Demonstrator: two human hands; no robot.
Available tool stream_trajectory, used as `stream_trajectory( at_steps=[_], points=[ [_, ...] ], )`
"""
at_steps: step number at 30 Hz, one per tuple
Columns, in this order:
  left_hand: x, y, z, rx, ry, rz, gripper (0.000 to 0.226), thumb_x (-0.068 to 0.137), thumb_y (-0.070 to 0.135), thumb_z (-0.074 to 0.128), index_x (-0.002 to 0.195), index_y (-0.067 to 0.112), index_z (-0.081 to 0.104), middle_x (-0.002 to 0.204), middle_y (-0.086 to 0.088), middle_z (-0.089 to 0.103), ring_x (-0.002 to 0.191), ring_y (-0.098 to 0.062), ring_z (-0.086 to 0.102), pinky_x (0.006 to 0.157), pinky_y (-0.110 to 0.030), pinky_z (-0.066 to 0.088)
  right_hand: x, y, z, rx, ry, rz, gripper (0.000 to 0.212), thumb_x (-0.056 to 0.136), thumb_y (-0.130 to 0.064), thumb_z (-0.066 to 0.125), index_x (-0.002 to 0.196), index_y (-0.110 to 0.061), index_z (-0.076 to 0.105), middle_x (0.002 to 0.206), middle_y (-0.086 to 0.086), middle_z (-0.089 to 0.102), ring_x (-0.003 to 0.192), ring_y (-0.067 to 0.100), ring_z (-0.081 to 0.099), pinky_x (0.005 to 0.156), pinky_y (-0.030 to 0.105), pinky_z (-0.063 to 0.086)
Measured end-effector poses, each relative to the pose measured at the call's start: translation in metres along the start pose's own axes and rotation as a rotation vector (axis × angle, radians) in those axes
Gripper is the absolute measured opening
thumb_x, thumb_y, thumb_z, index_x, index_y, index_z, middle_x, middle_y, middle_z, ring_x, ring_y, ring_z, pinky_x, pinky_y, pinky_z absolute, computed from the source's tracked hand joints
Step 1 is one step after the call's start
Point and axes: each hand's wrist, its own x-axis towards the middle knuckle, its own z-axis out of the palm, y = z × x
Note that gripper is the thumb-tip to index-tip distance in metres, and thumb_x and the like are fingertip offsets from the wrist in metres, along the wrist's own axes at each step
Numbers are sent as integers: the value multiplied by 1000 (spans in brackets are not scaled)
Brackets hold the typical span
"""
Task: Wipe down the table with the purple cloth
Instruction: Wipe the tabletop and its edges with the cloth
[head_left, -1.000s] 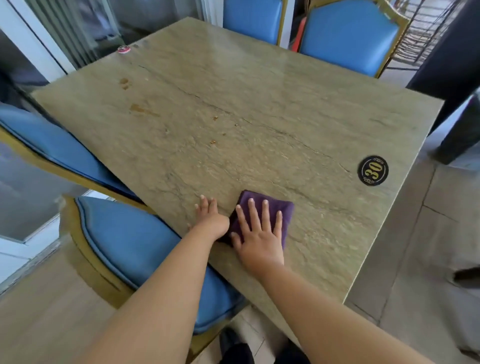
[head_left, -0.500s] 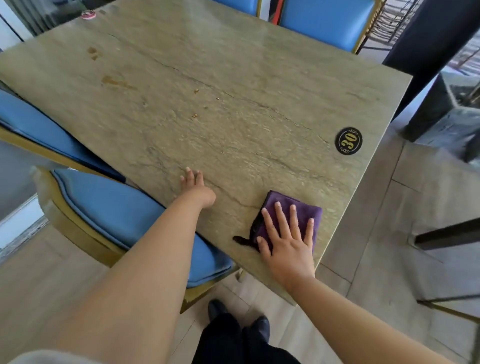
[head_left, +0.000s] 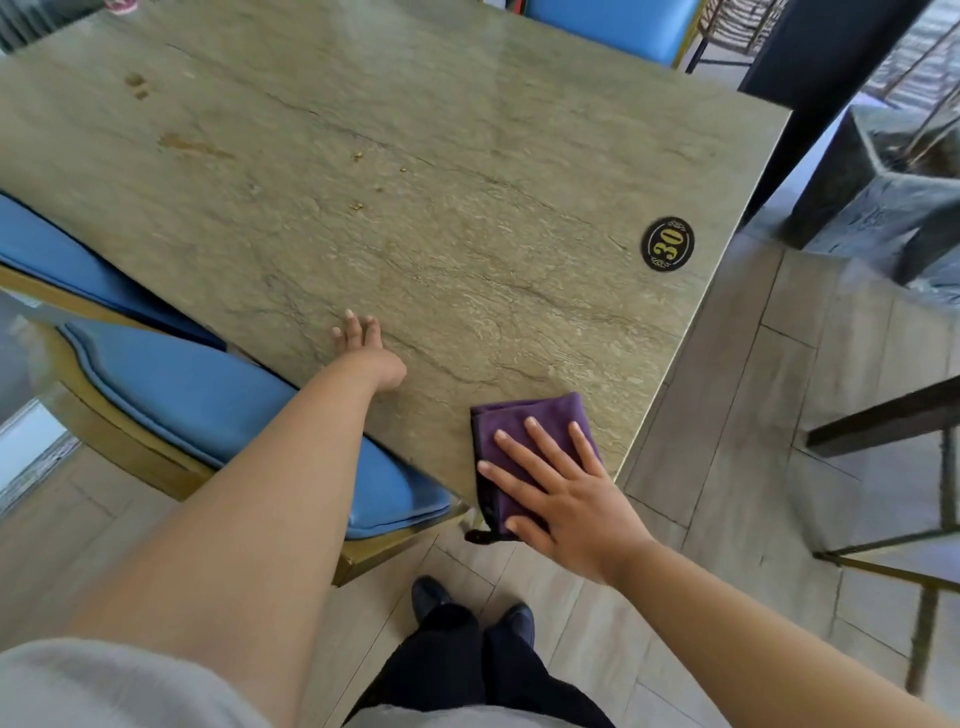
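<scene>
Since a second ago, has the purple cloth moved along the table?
Yes. The purple cloth has slid right toward the table's near corner under the right hand, away from the resting left hand.

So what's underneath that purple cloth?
The purple cloth lies on the near corner of the stone table, its near edge hanging past the rim. The right hand presses flat on top. The tabletop directly beneath is covered, so its state cannot be seen.

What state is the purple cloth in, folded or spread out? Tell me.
Folded. The purple cloth shows a doubled edge on its left side and lies as a compact pad under the right hand.
</scene>
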Motion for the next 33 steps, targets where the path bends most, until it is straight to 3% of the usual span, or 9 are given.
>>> stream_trajectory(
  at_steps=[9, 13, 15, 17, 22, 25, 29, 31, 33],
  points=[
    [1, 4, -26, 162, -39, 17, 66, 100, 21, 35, 155, 15, -2, 161, -8, -16, 149, -30, -5, 121, -40, 7, 59, -42, -1, 91, -6, 241, 59, 96, -55, 19, 151, -36, 10, 160, -4, 8, 147, 30, -3, 113, 59, 1],
    [10, -5, -62, 218, -46, 76, 47, 102, 15, 33, 148, 7, 32, 156, -17, 25, 138, -32, 35, 110, -37, 37, 120, -65, -7, 100, -30, 215, 60, 95, -56, 11, 151, -35, 1, 160, -4, -4, 145, 30, -15, 112, 60, -11],
    [24, -19, -81, 168, -85, 125, 38, 101, 16, 37, 135, 3, 47, 142, -14, 47, 124, -29, 52, 99, -41, 48, 147, -73, -9, 98, -45, 165, 61, 94, -56, 11, 151, -35, 7, 161, -3, 3, 146, 32, -8, 114, 62, -3],
    [36, -32, -103, 174, -63, 150, 38, 101, 22, 40, 133, 4, 50, 136, -11, 52, 120, -28, 55, 96, -40, 49, 172, -75, -11, 85, -36, 85, 59, 95, -56, 15, 150, -36, 12, 160, -4, 9, 147, 30, -3, 114, 61, 2],
    [82, -57, -156, 327, -40, 327, 50, 100, 24, 44, 147, 9, 37, 154, -16, 32, 140, -29, 34, 109, -29, 30, 238, -53, -20, 34, -22, -62, 58, 92, -64, 18, 146, -49, 7, 160, -11, 5, 147, 22, -9, 115, 56, -7],
    [121, -81, -175, 320, -50, 398, 61, 98, 28, 49, 152, 22, 23, 161, -11, 10, 145, -29, 22, 117, -32, 21, 285, -53, -26, 63, 14, 273, 62, 89, -67, 12, 147, -48, 1, 161, -9, -1, 147, 22, -12, 115, 56, -9],
    [162, -109, -189, 383, 66, 539, 73, 96, 32, 52, 153, 35, 8, 162, 1, -5, 148, -28, 8, 120, -44, 15, 346, -85, -36, 244, 24, 794, 75, 91, -64, 14, 150, -27, -12, 158, -4, -18, 143, 27, -26, 112, 57, -17],
    [172, -114, -190, 468, 108, 584, 72, 97, 41, 46, 152, 42, -1, 161, 5, -13, 149, -29, 2, 119, -53, 10, 356, -112, -36, 233, 12, 738, 76, 91, -64, 15, 150, -24, -11, 158, -3, -20, 142, 29, -28, 111, 60, -16],
    [180, -116, -186, 467, 112, 580, 67, 98, 51, 35, 150, 45, -7, 160, 6, -20, 149, -27, -5, 117, -58, 2, 345, -133, -33, 178, 55, 478, 74, 91, -65, 20, 152, -27, 1, 160, -3, -7, 145, 30, -18, 112, 63, -4]
  ],
)
